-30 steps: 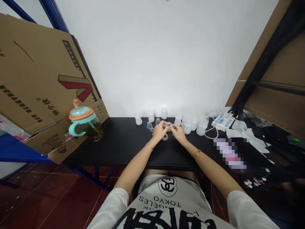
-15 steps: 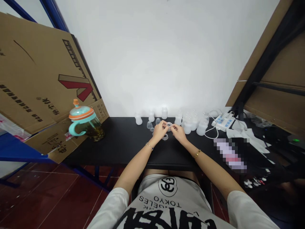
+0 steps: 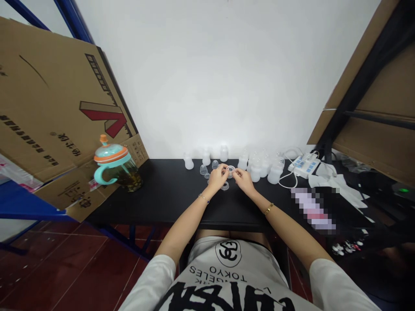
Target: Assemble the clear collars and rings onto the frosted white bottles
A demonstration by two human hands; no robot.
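Note:
A clear ring-shaped part [image 3: 231, 169] is pinched between my two hands above the black table [image 3: 155, 203]. My left hand [image 3: 218, 177] grips its left side, and my right hand [image 3: 242, 179] has fingers closed on its right side. Just below lies another clear ring [image 3: 225, 186], partly behind my left hand. Small clear domed caps [image 3: 203, 169] rest left of my left hand. Frosted white bottles stand along the wall, one at the left [image 3: 188, 161] and a cluster [image 3: 255, 168] to the right of my hands.
A teal and orange lidded jug [image 3: 118, 168] with dark contents stands at the left beside a large cardboard sheet [image 3: 58, 95]. On the right are a power strip [image 3: 304, 165] with white cables, white paper [image 3: 337, 188] and a blurred-out item [image 3: 313, 211].
The ring has shifted very slightly to the right between my fingertips. Both hands keep nearly the same position.

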